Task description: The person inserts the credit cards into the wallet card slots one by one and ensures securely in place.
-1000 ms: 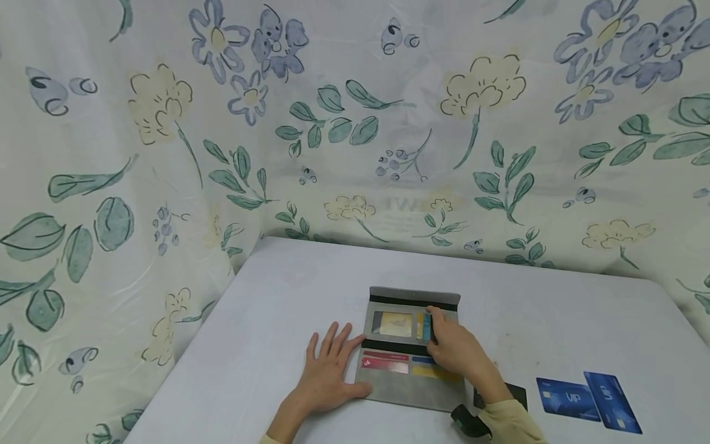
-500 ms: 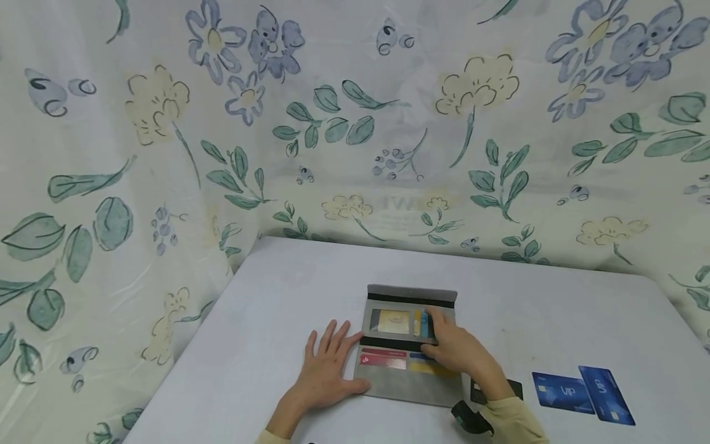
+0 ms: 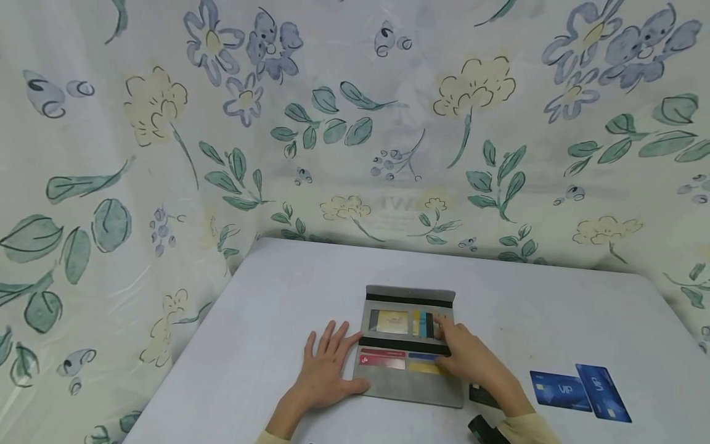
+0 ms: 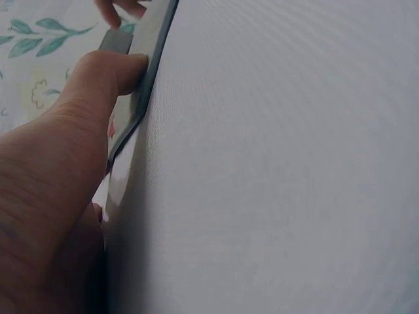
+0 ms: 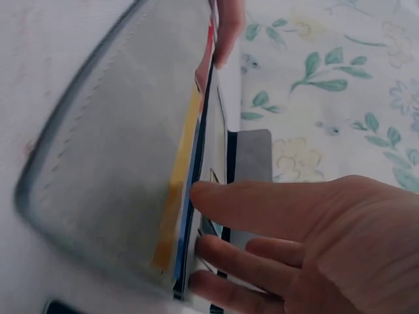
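A grey wallet point(image 3: 407, 388) lies unfolded on the white table, its dark-edged top flap folded up. A red card point(image 3: 383, 359) and a yellow card point(image 3: 424, 366) peek from its lower slots. In the upper half are a clear window with a yellowish card point(image 3: 392, 322) and narrow yellow, blue and black card edges point(image 3: 423, 324). My left hand point(image 3: 327, 376) lies with fingers spread, its thumb and little finger touching the wallet's left edge. My right hand point(image 3: 466, 351) rests over the right side, thumb near the lower slots, fingertips beside the upper card edges, with no card visibly pinched.
Two blue VIP cards point(image 3: 561, 391) overlap on the table at the right. A black card point(image 3: 482, 395) lies partly hidden under my right forearm. A flower-patterned curtain point(image 3: 355, 123) hangs behind and along the left.
My right hand has drawn back to the right, off the upper card edges, so the black edge now shows. The left hand stays in place.
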Action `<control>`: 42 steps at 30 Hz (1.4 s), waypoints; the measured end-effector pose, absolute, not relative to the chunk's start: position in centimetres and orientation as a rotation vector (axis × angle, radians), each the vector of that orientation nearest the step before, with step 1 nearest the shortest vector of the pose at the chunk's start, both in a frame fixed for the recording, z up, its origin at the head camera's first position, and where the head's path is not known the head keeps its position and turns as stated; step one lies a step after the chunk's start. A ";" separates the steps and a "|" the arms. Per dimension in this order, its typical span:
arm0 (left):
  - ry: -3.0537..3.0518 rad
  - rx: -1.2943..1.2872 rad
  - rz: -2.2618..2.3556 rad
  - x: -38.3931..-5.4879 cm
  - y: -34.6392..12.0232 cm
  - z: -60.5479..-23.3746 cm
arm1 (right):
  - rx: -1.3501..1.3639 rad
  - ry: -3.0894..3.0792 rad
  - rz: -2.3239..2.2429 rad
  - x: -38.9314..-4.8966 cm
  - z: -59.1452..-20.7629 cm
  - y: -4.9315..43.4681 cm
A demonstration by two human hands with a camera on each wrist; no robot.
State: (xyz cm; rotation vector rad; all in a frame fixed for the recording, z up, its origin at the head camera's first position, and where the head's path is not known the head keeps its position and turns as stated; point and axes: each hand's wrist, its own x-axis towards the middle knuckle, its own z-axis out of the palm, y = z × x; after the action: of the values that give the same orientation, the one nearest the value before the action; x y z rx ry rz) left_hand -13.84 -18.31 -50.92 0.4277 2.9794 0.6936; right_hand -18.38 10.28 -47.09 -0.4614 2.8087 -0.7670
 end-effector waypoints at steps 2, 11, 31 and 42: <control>2.981 0.430 0.693 -13.9 -18.3 -50.9 | -0.457 2.798 -0.756 -18.1 -47.2 10.8; 2.984 0.414 0.696 -13.7 -18.1 -50.8 | -0.439 2.788 -0.701 -17.3 -47.1 14.1; 2.997 0.416 0.655 -13.9 -18.0 -51.2 | -0.210 2.760 -0.428 -14.0 -48.6 20.7; 3.003 0.410 0.672 -14.0 -17.9 -51.0 | -0.278 2.821 -0.523 -13.3 -48.8 21.7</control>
State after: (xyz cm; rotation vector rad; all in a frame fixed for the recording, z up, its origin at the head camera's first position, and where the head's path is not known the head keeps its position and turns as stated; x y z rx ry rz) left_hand -14.05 -17.88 -50.98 0.4103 3.0030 0.6722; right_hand -13.27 21.73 -48.84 -0.2777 2.8213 -0.5232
